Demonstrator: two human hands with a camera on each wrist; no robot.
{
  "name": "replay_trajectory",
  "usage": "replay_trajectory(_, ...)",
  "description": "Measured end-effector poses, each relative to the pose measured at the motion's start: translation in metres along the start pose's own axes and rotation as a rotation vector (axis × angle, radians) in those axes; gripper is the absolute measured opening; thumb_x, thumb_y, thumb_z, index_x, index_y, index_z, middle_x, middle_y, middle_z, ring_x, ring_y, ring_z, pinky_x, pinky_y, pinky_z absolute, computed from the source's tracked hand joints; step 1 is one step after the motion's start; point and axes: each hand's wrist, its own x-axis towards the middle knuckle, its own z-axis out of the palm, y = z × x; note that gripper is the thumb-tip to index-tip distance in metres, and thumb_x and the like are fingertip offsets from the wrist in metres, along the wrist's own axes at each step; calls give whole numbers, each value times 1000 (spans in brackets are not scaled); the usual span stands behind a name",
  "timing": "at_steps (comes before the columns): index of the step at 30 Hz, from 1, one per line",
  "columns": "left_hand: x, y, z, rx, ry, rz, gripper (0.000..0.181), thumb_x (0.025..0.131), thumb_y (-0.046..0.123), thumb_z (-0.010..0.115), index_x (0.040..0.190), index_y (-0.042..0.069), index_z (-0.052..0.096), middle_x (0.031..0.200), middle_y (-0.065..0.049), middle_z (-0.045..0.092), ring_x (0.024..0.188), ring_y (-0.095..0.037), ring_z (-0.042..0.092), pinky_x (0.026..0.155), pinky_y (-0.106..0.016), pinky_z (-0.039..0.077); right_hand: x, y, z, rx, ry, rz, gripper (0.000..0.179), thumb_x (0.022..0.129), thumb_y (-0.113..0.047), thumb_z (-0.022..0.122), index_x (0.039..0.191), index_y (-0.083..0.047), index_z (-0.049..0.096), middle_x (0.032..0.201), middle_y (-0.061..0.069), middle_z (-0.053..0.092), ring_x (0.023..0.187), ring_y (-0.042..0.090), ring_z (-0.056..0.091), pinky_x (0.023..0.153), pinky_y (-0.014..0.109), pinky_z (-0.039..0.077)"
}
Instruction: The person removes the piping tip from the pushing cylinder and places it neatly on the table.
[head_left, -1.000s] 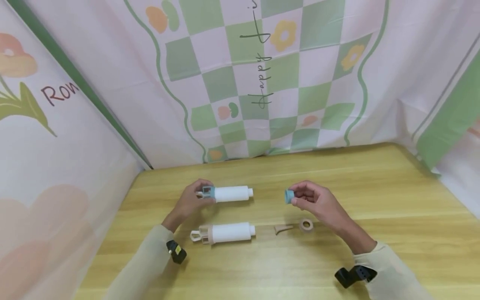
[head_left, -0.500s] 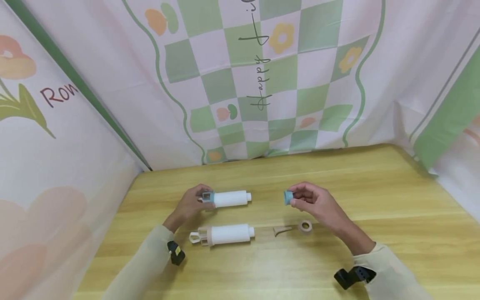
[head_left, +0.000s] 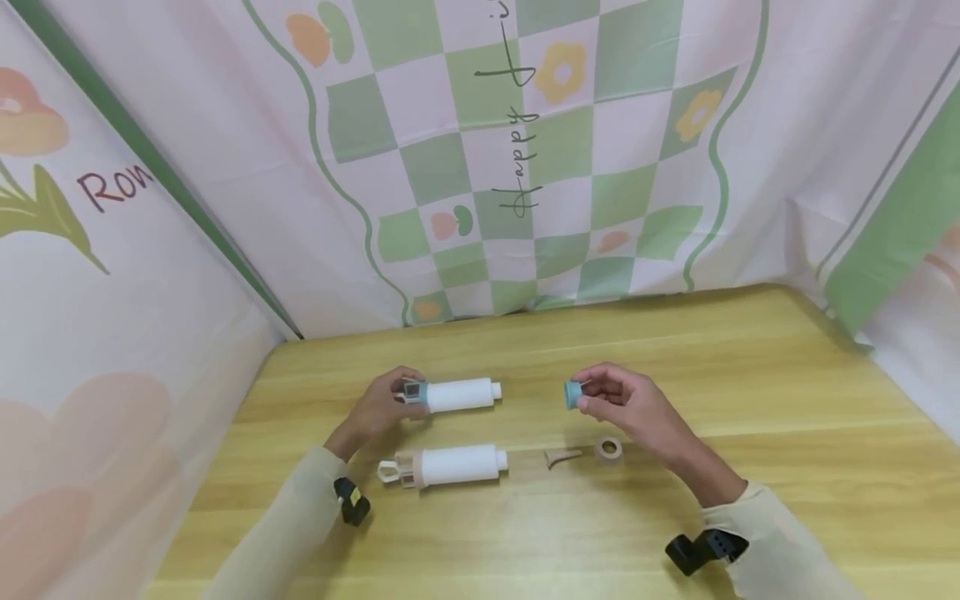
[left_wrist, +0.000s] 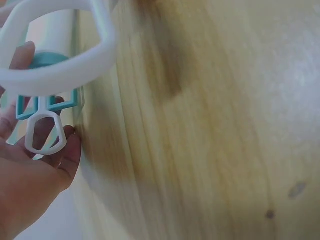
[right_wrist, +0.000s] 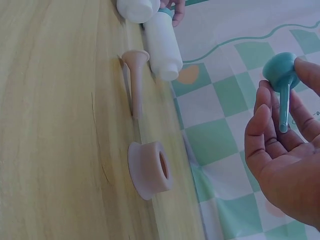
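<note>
Hands work above the desk [head_left: 750,375] toward its far edge, the left hand [head_left: 378,404] gripping the teal-collared white tube [head_left: 457,394] by its handle end, the right hand [head_left: 626,400] pinching a teal funnel-shaped nozzle [head_left: 573,393] by its rim, both pieces probably light, rigid, slightly slick plastic.

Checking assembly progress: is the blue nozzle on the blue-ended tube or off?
Off. The right hand pinches the blue nozzle in the air, apart from the tube that the left hand holds.

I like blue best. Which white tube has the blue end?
The farther white tube, gripped by the left hand. The nearer white tube has a beige end instead.
</note>
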Motion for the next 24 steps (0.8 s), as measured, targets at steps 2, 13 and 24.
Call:
replay_trajectory(2, 0, 0, -1, -7, -9, -5, 45, 84, 6, 80, 123, 3, 59, 115, -18, 63, 100, -30, 60, 84, -37, 53, 0, 0, 0, -3, -2, 5, 31, 99, -9, 64, 125, 6, 58, 106, 19, 63, 91, 21, 65, 75, 29, 57)
replay_trajectory(13, -11, 4, -11, -4, 2, 33, 58, 88, 11, 77, 138, 0, 51, 138, -26, 53, 129, -43, 47, 107, -59, 37, -2, 2, -1, -21, 1, 21, 32, 98, -12, 65, 125, 5, 58, 107, 18, 63, 92, 28, 66, 75, 30, 57)
replay_trajectory(24, -16, 15, -5, 34, 62, 140, 54, 88, 7, 76, 136, -1, 53, 140, -26, 52, 131, -39, 46, 108, -56, 37, 0, 6, 3, -15, -10, 22, 32, 99, -13, 65, 125, 5, 58, 107, 19, 64, 93, 28, 66, 78, 36, 59)
